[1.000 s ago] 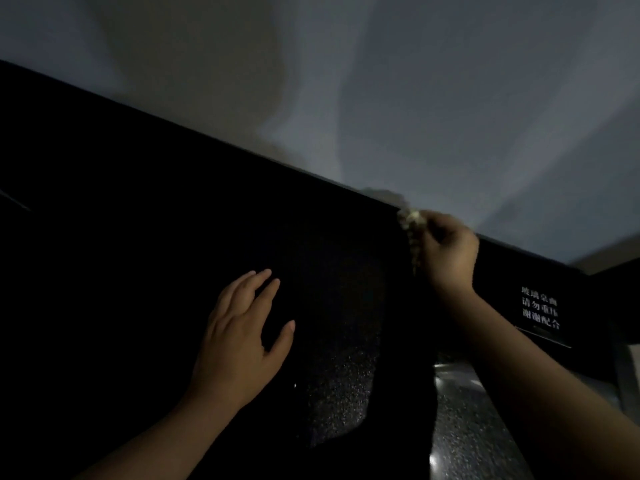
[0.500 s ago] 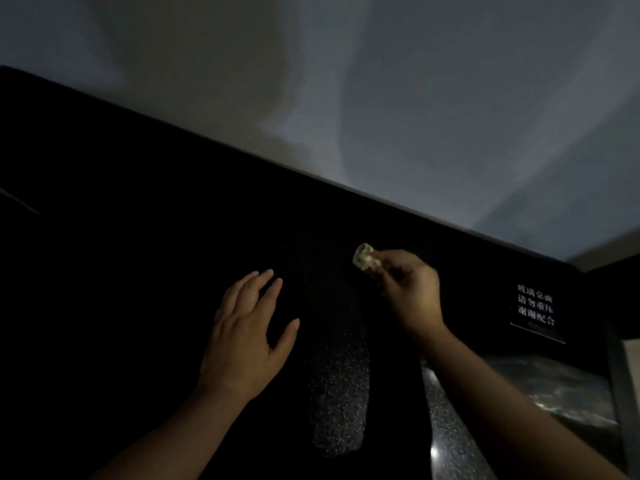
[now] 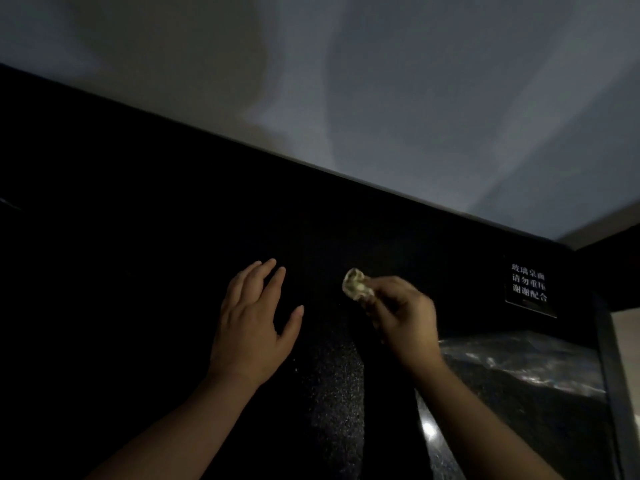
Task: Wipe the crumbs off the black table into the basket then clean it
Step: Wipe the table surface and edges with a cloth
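On the black table [image 3: 138, 271], a crumpled wad [image 3: 356, 289] is pinched in the right hand [image 3: 401, 317]. Beside it, the left hand [image 3: 254, 323] is laid flat, fingers spread, nothing held.

Left of the left hand [image 3: 252, 323], spread on the black tabletop [image 3: 121, 271], the surface runs open and wide. Between it and the right hand [image 3: 401, 317], which pinches a crumpled wad [image 3: 356, 289], only a narrow speckled strip is free. Crinkled clear plastic [image 3: 519, 362] crowds the right corner. A pale wall [image 3: 381, 98] closes off the far edge.
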The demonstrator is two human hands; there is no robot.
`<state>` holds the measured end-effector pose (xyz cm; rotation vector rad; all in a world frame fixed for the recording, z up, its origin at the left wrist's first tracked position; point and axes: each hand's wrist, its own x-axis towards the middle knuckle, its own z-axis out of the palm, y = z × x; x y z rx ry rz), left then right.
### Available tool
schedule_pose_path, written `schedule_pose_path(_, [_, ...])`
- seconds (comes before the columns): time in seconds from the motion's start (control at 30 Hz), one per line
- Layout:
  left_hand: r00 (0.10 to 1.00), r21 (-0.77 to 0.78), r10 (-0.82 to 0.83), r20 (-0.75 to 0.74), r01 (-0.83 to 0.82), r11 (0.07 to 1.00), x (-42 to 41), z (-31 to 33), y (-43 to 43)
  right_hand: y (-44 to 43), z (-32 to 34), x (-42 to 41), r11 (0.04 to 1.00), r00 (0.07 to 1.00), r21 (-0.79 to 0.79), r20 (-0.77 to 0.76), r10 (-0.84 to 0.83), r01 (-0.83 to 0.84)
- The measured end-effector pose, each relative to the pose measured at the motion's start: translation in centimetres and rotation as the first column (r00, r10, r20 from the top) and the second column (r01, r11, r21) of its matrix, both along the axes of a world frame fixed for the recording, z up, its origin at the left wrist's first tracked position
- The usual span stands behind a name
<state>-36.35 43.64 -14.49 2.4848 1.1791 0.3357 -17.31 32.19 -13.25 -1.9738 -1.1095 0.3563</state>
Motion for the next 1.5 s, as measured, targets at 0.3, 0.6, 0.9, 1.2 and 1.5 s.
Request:
schedule_pose_path(0.3, [1.000, -0.013, 0.007, -0.010, -0.007, 1.000, 0.0, -0.3, 0.0, 1.5, 0.9, 8.4, 0.936, 0.922, 0.053, 0.156, -0.353, 0.349])
schedule_pose_path(0.6, [1.000, -0.012, -0.003, 0.005, 0.003, 1.000, 0.0, -0.3, 0.0, -2.0, -0.7, -1.6, 0.978, 0.976, 0.000, 0.071, -0.207, 0.207])
schedule_pose_path(0.9, [1.000, -0.003, -0.024, -0.020, 0.024, 1.000, 0.0, -0.3, 0.0, -1.1, 1.1, 1.3, 0.914, 0.913, 0.018, 0.038, -0.406, 0.405])
schedule_pose_path(1.2, [1.000, 0.004, -0.024, -0.004, 0.024, 1.000, 0.2, -0.1, -0.1, -5.4, -0.2, -7.9, 0.980, 0.981, -0.059, 0.059, -0.184, 0.188])
schedule_pose_path(1.5, [1.000, 0.039, -0.030, -0.003, 0.030, 0.999, 0.1, -0.3, -0.1, -2.8, 0.3, -4.3, 0.918, 0.918, -0.033, 0.064, -0.392, 0.395])
